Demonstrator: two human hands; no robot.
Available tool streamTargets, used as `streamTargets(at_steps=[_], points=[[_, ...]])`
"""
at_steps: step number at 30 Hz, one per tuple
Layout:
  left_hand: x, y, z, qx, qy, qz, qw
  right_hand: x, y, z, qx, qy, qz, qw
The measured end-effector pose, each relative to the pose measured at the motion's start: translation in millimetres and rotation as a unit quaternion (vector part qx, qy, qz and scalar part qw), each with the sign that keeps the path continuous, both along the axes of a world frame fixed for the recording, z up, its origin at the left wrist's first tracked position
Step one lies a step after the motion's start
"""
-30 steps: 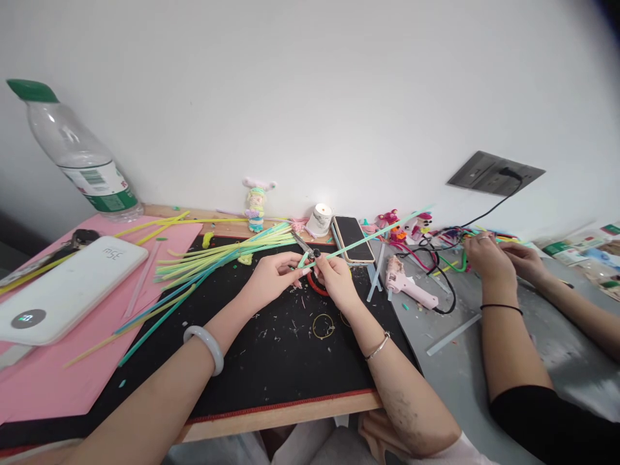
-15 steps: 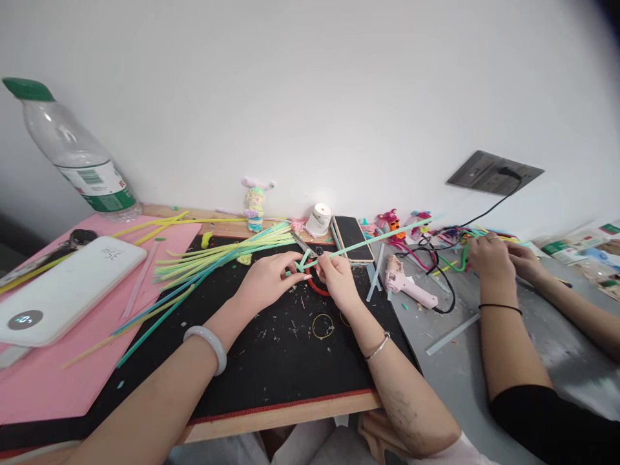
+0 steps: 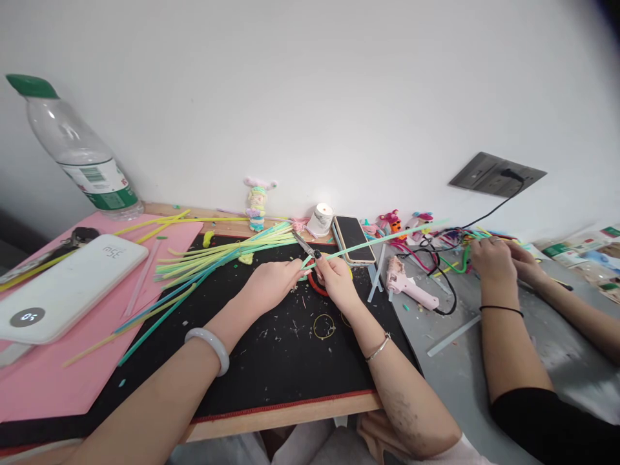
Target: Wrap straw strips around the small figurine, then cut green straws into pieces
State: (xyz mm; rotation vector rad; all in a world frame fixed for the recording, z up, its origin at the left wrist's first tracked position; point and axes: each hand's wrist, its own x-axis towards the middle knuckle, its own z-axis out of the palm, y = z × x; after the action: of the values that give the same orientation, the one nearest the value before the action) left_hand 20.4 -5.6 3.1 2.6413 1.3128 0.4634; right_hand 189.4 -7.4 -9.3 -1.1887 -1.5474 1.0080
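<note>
A pale green pipe cleaner (image 3: 382, 242) runs between my hands, its bent short end on the left and its long free end pointing up to the right. My left hand (image 3: 276, 282) is closed in a pinch at the bent end. My right hand (image 3: 334, 276) grips the strand between thumb and fingers, close beside the left. Just behind my hands lie scissors (image 3: 303, 243) with red handles, partly hidden by the right hand. A bundle of yellow, green and blue pipe cleaners (image 3: 227, 252) rests on the black mat (image 3: 276, 368) to the left.
Along the wall stand a small doll (image 3: 256, 205), a white cup (image 3: 321, 219) and a phone (image 3: 353, 240). A pink glue gun (image 3: 409, 284) lies at right, near a co-worker's hands (image 3: 494, 258). At left are a power bank (image 3: 72, 284) and a bottle (image 3: 87, 155).
My left fingers have gone from spread around the bent end to closed on it, slightly nearer my right hand. The long free end has dipped a little lower.
</note>
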Motion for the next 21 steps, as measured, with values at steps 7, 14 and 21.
streamTargets(at_steps=[7,14,21], points=[[-0.9,0.6,-0.5,0.024,-0.013,0.024,0.999,-0.6,-0.1,0.6,-0.018,-0.006,-0.003,1.0],[-0.6,2.3,1.9,-0.022,0.018,0.001,1.0,-2.7,-1.3,0.5,-0.023,0.023,0.008,0.999],[-0.8,2.7,1.6,-0.036,0.01,-0.019,0.999,-1.0,1.0,-2.3,-0.029,0.027,0.0,0.999]])
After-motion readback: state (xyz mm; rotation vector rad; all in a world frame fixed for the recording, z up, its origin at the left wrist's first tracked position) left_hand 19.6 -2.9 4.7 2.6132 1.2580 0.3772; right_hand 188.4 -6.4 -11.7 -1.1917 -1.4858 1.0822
